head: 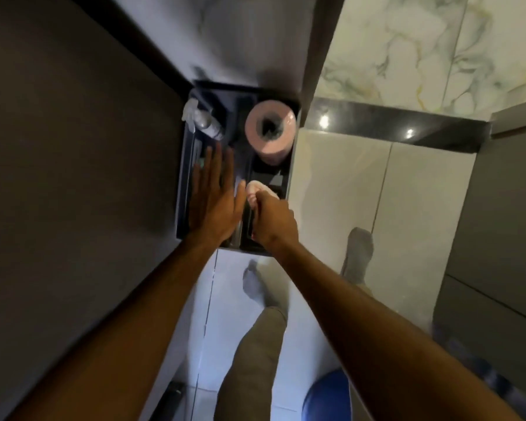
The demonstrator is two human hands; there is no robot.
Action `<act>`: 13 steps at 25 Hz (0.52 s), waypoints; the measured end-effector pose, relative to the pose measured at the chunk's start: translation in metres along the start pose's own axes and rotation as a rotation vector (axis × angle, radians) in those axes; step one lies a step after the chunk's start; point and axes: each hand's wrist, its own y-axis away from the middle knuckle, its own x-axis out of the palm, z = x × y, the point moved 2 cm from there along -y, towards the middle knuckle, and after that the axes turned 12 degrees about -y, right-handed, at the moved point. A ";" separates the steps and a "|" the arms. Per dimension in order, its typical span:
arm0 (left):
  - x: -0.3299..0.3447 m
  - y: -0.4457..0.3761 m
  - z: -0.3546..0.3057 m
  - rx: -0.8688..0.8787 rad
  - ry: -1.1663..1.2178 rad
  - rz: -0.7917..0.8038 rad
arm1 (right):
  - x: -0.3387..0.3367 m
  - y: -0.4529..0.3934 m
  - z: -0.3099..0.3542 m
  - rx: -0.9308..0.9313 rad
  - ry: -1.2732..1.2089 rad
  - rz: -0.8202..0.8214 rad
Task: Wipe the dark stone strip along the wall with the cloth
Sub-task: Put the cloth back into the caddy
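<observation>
A glossy dark stone strip runs along the foot of the marbled wall at upper right. My right hand is closed on a small pale pink cloth, bunched at my fingertips over a black shelf unit. My left hand lies flat with fingers spread on the left part of that shelf top. Both hands are well to the left of the strip.
A pink paper roll stands on the shelf unit, a clear bottle lies at its left. A dark wall fills the left. Pale floor tiles, my socked feet, a grey cabinet at right, a blue round object below.
</observation>
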 end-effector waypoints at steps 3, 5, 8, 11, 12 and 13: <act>0.046 -0.030 0.000 0.090 0.018 -0.058 | 0.053 -0.041 -0.031 0.050 0.095 -0.074; 0.073 -0.037 -0.003 0.101 0.024 -0.100 | 0.084 -0.057 -0.058 0.033 0.180 -0.068; 0.092 -0.041 -0.004 0.043 -0.035 -0.252 | 0.113 -0.069 -0.088 -0.032 0.217 -0.082; 0.086 -0.047 -0.006 0.043 -0.033 -0.267 | 0.108 -0.058 -0.090 -0.032 0.145 -0.050; 0.077 -0.042 -0.007 0.041 -0.015 -0.232 | 0.099 -0.043 -0.079 -0.056 0.095 -0.016; 0.062 -0.037 -0.006 0.049 0.010 -0.193 | 0.085 -0.023 -0.065 -0.095 0.070 0.024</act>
